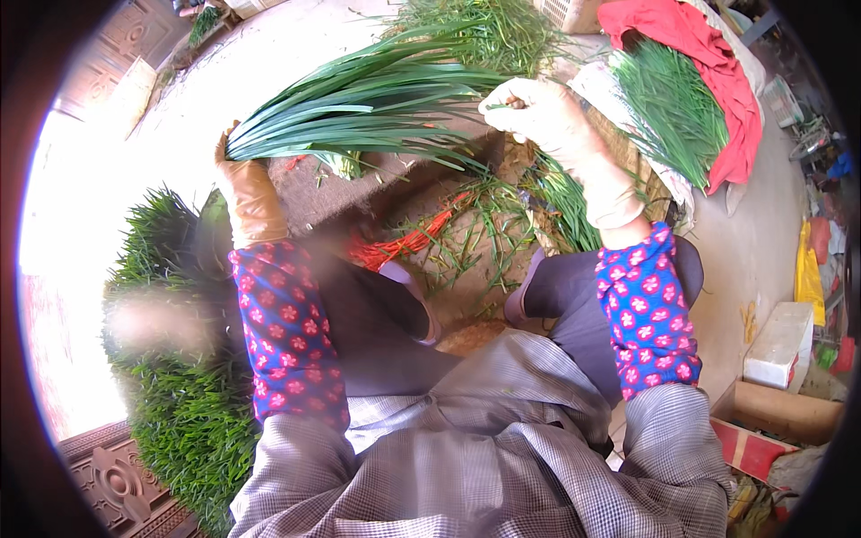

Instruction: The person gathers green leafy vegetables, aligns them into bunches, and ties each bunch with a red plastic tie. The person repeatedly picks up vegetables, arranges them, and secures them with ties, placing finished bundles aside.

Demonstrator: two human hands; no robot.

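My left hand (249, 188), in a tan glove, is closed around one end of a large bunch of long flat green leaves, likely Chinese chives (363, 101). The leaves fan out to the right, towards my right hand (538, 118). That hand, in a pale glove, has thumb and fingers pinched together on a small green leaf piece (496, 106). Below the bunch, a smaller bundle with pale cut ends (344, 163) lies on a brown cloth-covered block (323, 191). Red ties (417, 235) lie in front of the block, between my feet.
More leaves lie in a sack with a red cloth (730, 81) at the upper right and beside my right knee (572, 208). Loose trimmings (498, 40) are heaped at the top. Dense green bundles (195, 417) stand at my left. Boxes (773, 350) line the right side.
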